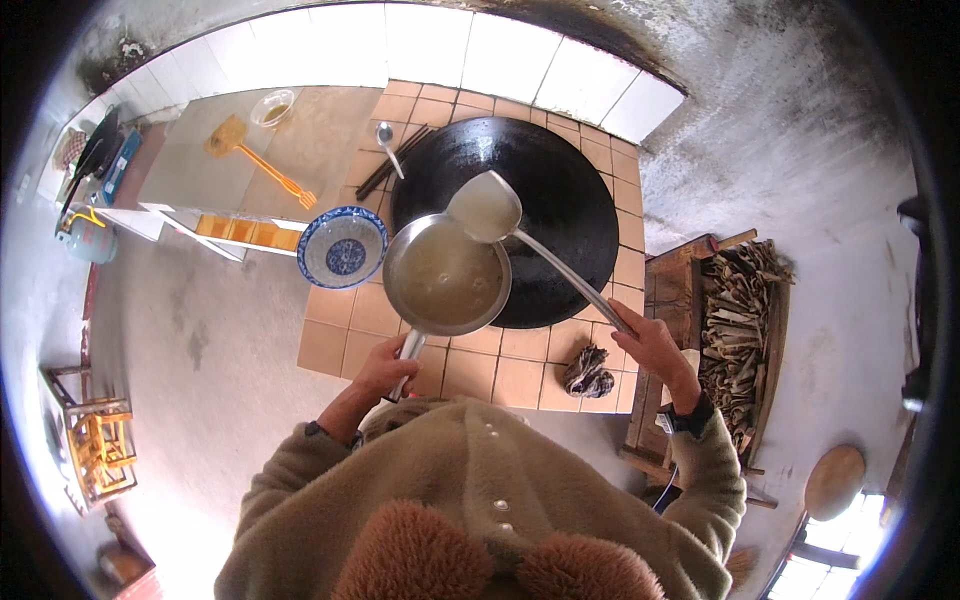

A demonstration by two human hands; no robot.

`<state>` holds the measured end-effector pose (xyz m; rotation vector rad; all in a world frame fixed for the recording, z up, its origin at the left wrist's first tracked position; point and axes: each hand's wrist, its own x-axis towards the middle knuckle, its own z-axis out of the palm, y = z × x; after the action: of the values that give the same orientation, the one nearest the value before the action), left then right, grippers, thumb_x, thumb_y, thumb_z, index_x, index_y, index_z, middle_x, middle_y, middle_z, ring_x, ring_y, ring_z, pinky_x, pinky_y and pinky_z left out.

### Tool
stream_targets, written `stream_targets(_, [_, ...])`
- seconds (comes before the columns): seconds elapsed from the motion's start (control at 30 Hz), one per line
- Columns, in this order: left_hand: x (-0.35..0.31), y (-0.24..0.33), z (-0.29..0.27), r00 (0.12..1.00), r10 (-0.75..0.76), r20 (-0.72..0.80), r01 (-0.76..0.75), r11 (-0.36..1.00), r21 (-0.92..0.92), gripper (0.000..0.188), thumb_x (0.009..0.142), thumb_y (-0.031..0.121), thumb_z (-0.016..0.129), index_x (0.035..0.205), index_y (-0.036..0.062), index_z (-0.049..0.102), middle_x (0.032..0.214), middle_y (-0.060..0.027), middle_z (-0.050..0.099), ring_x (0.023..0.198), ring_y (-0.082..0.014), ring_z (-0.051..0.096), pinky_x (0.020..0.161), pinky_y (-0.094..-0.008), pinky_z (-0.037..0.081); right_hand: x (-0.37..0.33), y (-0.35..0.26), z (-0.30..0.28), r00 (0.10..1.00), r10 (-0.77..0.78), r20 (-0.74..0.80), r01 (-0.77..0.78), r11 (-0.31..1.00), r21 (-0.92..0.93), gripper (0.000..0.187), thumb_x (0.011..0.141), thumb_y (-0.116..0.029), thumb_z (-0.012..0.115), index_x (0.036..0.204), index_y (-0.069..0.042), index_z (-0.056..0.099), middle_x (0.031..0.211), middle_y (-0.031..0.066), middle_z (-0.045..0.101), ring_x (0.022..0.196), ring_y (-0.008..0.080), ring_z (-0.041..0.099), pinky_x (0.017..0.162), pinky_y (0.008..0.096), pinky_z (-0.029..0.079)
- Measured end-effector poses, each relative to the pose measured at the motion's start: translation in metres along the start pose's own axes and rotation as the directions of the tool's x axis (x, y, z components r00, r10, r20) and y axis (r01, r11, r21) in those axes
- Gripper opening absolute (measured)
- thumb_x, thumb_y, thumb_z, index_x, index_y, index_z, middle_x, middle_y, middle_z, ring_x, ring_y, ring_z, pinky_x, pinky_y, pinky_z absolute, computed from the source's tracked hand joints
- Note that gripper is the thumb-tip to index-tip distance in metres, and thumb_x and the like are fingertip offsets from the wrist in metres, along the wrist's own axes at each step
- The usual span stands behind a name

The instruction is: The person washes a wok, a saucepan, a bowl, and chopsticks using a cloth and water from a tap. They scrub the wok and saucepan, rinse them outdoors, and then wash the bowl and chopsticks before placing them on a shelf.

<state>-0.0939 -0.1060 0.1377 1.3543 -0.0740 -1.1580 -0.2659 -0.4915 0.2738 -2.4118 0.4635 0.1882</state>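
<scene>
My left hand (385,370) is closed round the handle of a round metal saucepan (398,290), which holds a cloudy yellowish liquid with some bubbles. In my right hand (652,345) is the far end of the long metal handle of a wok spatula (485,207). The spatula's broad blade is at the far right rim of the saucepan, over the wok; whether it touches the rim I cannot tell. Beneath and beyond both lies a large black wok (560,190), set into the tiled stove. A blue-and-white bowl (345,250) stands close to the saucepan's left side.
A crumpled dark cloth (588,372) lies on the stove's tiled top (470,375). Behind the bowl are a metal spoon (390,145) and dark chopsticks (375,180). An orange spatula (268,165) and small dish (272,108) sit on the left counter. Firewood (740,330) is stacked right.
</scene>
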Motion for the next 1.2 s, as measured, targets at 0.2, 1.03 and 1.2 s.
stream_targets(0.2, [-0.003, 0.004, 0.002, 1.000, -0.009, -0.002, 0.009, 1.000, -0.021, 0.051, 0.080, 0.006, 0.060, 0.129, 0.0035, 0.045, 0.063, -0.0016, 0.051, 0.046, -0.0100, 0.051, 0.042, -0.0244, 0.044, -0.020, -0.013, -0.014, 0.989, -0.147, -0.016, 0.118, 0.850, -0.513, 0.051, 0.081, -0.012, 0.061, 0.131, -0.018, 0.051, 0.075, 0.0162, 0.059, 0.062, 0.0304, 0.059, 0.057, 0.0381, 0.049])
stream_targets(1.03, [-0.001, 0.004, 0.003, 0.996, -0.046, -0.070, 0.051, 0.996, 0.072, 0.046, 0.077, 0.003, 0.059, 0.123, 0.0042, 0.050, 0.063, -0.0014, 0.052, 0.044, -0.0100, 0.051, 0.039, -0.0247, 0.043, 0.095, 0.101, 0.086, 0.954, 0.268, 0.135, -0.274, 0.962, 0.025, 0.042, 0.088, -0.022, 0.058, 0.128, -0.012, 0.052, 0.070, 0.0101, 0.060, 0.055, 0.0164, 0.056, 0.052, 0.0313, 0.047])
stream_targets(1.2, [-0.001, 0.002, 0.001, 0.997, -0.057, -0.047, 0.057, 0.998, -0.001, 0.049, 0.077, 0.003, 0.059, 0.125, 0.0059, 0.050, 0.064, -0.0015, 0.052, 0.044, -0.0099, 0.051, 0.039, -0.0247, 0.043, 0.078, 0.111, 0.114, 0.983, 0.182, 0.012, -0.182, 0.973, 0.139, 0.045, 0.086, -0.019, 0.061, 0.129, -0.009, 0.050, 0.092, 0.0181, 0.066, 0.079, 0.0221, 0.064, 0.069, 0.0319, 0.049])
